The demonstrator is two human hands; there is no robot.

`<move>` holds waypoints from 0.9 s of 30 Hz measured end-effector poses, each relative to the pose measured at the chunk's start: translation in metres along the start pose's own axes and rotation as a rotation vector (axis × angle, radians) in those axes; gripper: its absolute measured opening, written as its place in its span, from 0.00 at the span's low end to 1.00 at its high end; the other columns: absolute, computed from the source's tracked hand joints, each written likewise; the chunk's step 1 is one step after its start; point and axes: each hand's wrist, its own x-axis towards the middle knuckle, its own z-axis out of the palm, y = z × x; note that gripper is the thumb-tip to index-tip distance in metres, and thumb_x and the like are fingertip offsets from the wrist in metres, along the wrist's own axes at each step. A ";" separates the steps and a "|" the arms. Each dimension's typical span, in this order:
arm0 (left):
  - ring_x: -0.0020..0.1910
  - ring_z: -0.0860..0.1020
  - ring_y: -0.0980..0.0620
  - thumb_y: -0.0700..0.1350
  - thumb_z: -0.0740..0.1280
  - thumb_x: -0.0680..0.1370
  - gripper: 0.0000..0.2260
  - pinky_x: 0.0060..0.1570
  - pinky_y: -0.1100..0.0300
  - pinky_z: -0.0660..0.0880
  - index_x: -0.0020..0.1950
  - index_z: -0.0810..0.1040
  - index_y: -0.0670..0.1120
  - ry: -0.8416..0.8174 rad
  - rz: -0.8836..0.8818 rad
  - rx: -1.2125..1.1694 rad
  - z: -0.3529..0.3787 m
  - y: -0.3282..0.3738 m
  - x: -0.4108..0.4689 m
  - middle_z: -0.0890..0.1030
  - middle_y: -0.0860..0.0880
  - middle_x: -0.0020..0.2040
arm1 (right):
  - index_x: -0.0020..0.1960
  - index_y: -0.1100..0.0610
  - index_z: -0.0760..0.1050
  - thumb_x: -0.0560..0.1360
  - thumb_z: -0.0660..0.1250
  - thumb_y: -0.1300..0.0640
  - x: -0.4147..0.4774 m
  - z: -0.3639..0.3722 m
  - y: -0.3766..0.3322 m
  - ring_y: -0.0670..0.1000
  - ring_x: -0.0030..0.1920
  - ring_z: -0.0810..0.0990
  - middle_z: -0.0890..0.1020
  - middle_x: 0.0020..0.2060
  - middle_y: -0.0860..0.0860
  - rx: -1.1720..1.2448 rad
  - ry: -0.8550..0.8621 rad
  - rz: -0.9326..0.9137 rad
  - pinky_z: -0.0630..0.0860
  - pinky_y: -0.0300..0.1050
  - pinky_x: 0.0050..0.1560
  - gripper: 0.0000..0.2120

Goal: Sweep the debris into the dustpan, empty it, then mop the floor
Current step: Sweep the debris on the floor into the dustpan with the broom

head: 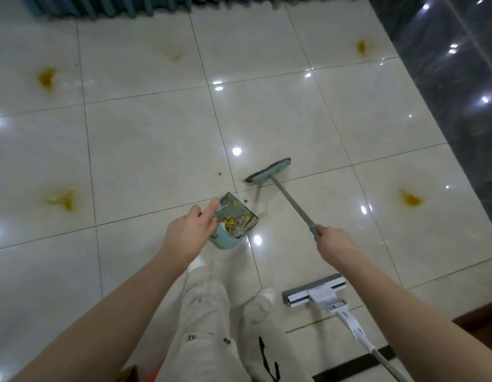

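Glossy pale floor tiles carry a few crumbs between the broom head, its handle clasped in the right hand, and the tilted dustpan, clutched nearer by the left hand.

The left hand covers the dustpan handle, and the scraps inside blur into a yellow-grey mass. At five o'clock the mop handle runs off the bottom edge. The curtain at twelve o'clock is cut by the top edge. Specks near the broom head are too small to name.
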 end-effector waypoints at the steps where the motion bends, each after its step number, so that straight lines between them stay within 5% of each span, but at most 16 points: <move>1: 0.32 0.78 0.38 0.48 0.63 0.79 0.20 0.30 0.54 0.69 0.71 0.69 0.48 0.004 0.018 -0.021 0.000 -0.001 -0.001 0.76 0.40 0.44 | 0.65 0.57 0.73 0.81 0.56 0.57 0.000 0.006 -0.007 0.61 0.53 0.80 0.80 0.53 0.60 0.002 -0.016 0.011 0.77 0.52 0.52 0.15; 6: 0.29 0.77 0.38 0.55 0.51 0.77 0.24 0.27 0.55 0.69 0.70 0.69 0.49 0.066 0.057 -0.025 -0.002 -0.010 0.006 0.76 0.39 0.41 | 0.66 0.55 0.72 0.80 0.53 0.60 -0.021 0.030 -0.017 0.59 0.56 0.79 0.79 0.57 0.58 -0.143 -0.115 0.003 0.76 0.48 0.52 0.17; 12: 0.34 0.77 0.39 0.51 0.58 0.81 0.21 0.31 0.55 0.67 0.74 0.63 0.51 -0.009 0.007 -0.008 0.001 -0.010 0.010 0.74 0.42 0.46 | 0.68 0.46 0.68 0.80 0.54 0.57 -0.057 0.015 0.015 0.57 0.51 0.79 0.79 0.53 0.56 -0.235 -0.215 -0.068 0.74 0.47 0.44 0.18; 16: 0.30 0.76 0.38 0.48 0.63 0.79 0.20 0.28 0.55 0.66 0.71 0.68 0.49 0.016 0.020 -0.001 -0.001 -0.018 0.005 0.74 0.41 0.43 | 0.65 0.49 0.74 0.81 0.58 0.51 -0.048 -0.016 0.029 0.51 0.35 0.77 0.79 0.40 0.51 -0.101 -0.129 -0.050 0.77 0.45 0.36 0.14; 20: 0.28 0.75 0.40 0.47 0.64 0.78 0.21 0.26 0.57 0.63 0.67 0.58 0.54 0.047 0.007 -0.014 -0.006 -0.026 0.002 0.73 0.42 0.40 | 0.65 0.49 0.75 0.82 0.57 0.49 -0.029 -0.028 0.019 0.47 0.27 0.71 0.74 0.32 0.47 -0.026 -0.057 -0.028 0.66 0.38 0.24 0.15; 23: 0.25 0.74 0.41 0.46 0.66 0.77 0.20 0.24 0.58 0.64 0.65 0.60 0.53 0.074 -0.022 -0.026 -0.008 -0.028 0.000 0.72 0.42 0.38 | 0.62 0.54 0.76 0.82 0.56 0.51 -0.007 -0.025 -0.002 0.51 0.30 0.74 0.75 0.35 0.51 0.040 -0.033 0.005 0.70 0.41 0.27 0.14; 27: 0.25 0.74 0.41 0.49 0.58 0.78 0.18 0.23 0.56 0.70 0.66 0.74 0.46 0.100 0.026 0.009 -0.007 -0.034 -0.004 0.74 0.41 0.37 | 0.61 0.60 0.75 0.82 0.56 0.55 0.028 -0.008 -0.038 0.57 0.39 0.76 0.78 0.44 0.57 0.132 -0.021 0.091 0.77 0.48 0.40 0.14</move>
